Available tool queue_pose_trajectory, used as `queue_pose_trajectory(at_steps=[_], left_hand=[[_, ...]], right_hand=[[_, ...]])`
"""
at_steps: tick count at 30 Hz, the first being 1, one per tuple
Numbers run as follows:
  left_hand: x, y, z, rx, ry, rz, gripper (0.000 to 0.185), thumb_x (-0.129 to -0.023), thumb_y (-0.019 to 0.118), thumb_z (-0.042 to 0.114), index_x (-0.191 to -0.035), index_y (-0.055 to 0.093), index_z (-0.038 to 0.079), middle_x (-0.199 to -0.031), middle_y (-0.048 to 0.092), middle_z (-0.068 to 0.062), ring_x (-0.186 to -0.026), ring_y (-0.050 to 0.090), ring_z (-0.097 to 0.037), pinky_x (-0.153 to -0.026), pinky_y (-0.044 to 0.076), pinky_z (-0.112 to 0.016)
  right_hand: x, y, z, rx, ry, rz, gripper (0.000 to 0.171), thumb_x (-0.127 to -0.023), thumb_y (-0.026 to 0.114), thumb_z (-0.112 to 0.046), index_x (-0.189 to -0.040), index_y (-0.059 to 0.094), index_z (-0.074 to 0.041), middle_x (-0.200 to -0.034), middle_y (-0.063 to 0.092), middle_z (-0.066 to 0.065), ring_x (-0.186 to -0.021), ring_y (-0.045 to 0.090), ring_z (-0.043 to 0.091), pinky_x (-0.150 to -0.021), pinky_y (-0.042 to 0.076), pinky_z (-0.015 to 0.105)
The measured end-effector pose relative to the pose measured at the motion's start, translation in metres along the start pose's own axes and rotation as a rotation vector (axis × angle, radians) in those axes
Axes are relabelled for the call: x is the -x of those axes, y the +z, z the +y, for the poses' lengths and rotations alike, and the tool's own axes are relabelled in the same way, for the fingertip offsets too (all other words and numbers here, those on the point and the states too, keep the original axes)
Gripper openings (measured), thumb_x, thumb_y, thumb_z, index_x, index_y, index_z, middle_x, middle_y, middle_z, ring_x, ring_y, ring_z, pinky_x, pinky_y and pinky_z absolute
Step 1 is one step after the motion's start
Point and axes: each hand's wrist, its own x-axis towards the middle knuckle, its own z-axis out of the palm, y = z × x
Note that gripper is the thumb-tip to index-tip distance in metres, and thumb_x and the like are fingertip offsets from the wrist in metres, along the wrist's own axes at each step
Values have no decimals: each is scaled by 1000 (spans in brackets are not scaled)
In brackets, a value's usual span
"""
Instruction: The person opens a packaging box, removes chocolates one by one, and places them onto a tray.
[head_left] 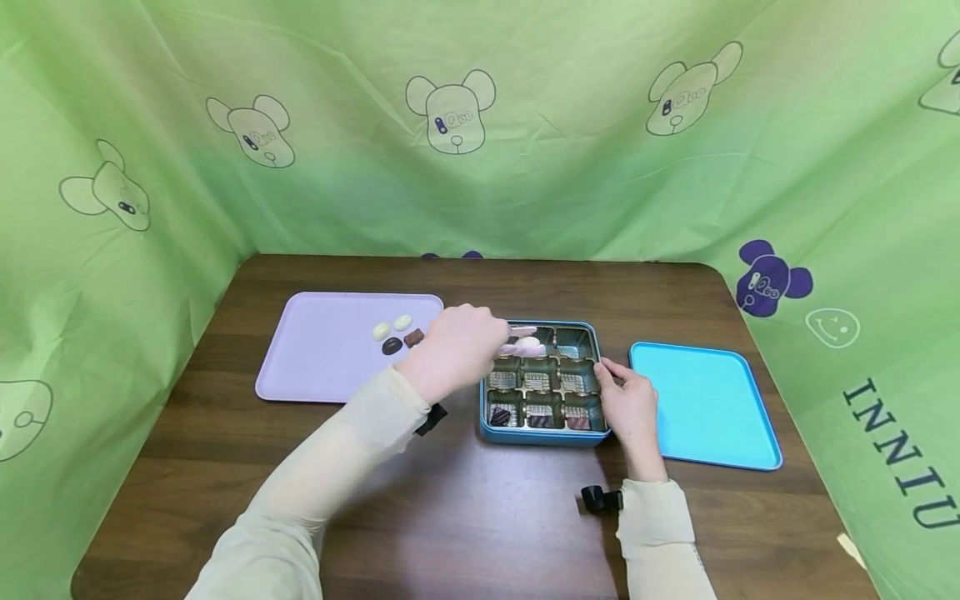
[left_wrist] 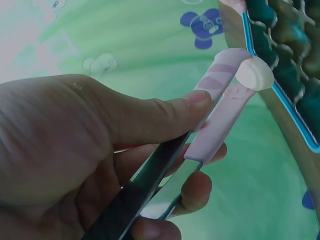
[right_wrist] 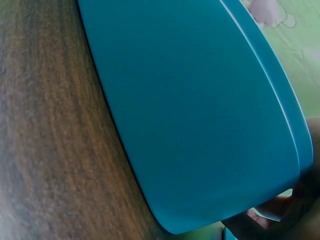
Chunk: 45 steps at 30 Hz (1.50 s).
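Left hand (head_left: 452, 348) pinches pink-tipped metal tongs (left_wrist: 215, 117) gripping a smooth white oval chocolate (left_wrist: 254, 74).
Right hand (head_left: 630, 406), fingers partly hidden, holds the blue tin (head_left: 542, 437)'s right edge.

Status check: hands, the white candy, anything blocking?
Left hand grips tongs pinching white candy over the tin. Right hand steadies the tin's side. Nothing blocking.

Blue lid (head_left: 705, 404) on table (head_left: 465, 517); green bear-print cloth (head_left: 480, 125) behind.
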Motion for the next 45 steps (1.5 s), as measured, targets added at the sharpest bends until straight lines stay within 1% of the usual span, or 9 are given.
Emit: queue_pose_trajectory(at_steps=[4,7,11,15,20,27,32,36,45], left_hand=[[10,3,-13,32,-31,33,7,-91,68,10,-89,74,15,-81,69,-3,-67,65,-22,-54,53,-38],[15,7,-23,48,-65,40,7,-89,69,7,-87,73,12,-80,69,-5,-68,65,-25,-54,54,-40],[22,13,-36,97,-136,13,9,-86,71,4,-91,74,11,-83,68,-7,-75,66,-28,-58,55,-45],[30,18,-49,118,-190,-13,11,-89,70,8,-99,75,12,-87,69,-7,-78,67,-28,-60,55,-45],[41,26,-64,138,-216,-10,15,-91,71,12,-105,76,12,-87,70,-9,-78,67,-29,-64,55,-45],[60,38,-82,155,-272,2,8,-89,74,12,-97,76,10,-87,71,-11,-80,68,-34,-67,54,-50],[73,50,-95,170,-324,-9,17,-90,73,13,-106,77,10,-91,72,-15,-80,67,-35,-66,53,-51],[81,56,-104,176,-362,-28,18,-90,72,13,-108,77,9,-90,71,-15,-77,66,-33,-62,52,-49],[94,64,-114,181,-382,-24,16,-88,70,9,-102,77,8,-85,69,-16,-73,64,-35,-60,50,-51]], right_hand=[[0,0,0,3,-10,0,39,-103,59,-28,-130,67,-1,-127,66,24,-117,61,38,-87,49,52],[0,-1,0,12,-6,2,39,-103,59,-29,-130,67,-2,-127,66,23,-116,61,37,-84,49,51],[0,-1,-1,11,3,-8,40,-103,58,-30,-131,67,-2,-128,65,23,-116,61,37,-84,49,50],[0,-1,-1,7,11,-19,41,-104,58,-30,-132,66,-2,-128,65,23,-118,60,37,-86,50,52],[1,-1,-2,1,15,-15,41,-104,58,-30,-132,66,-3,-129,65,22,-118,60,36,-87,50,51],[0,0,-1,0,-8,-10,40,-103,58,-29,-131,66,-2,-127,66,23,-115,62,36,-84,51,51],[0,-1,1,-5,-12,-3,39,-103,59,-27,-131,67,-1,-127,66,23,-117,61,36,-87,50,52],[0,-1,1,-4,-10,-8,39,-103,59,-28,-131,67,-1,-128,65,23,-118,60,37,-87,49,52],[1,-1,0,1,-4,-8,40,-103,59,-29,-131,67,-2,-127,66,23,-115,61,36,-84,50,51]])
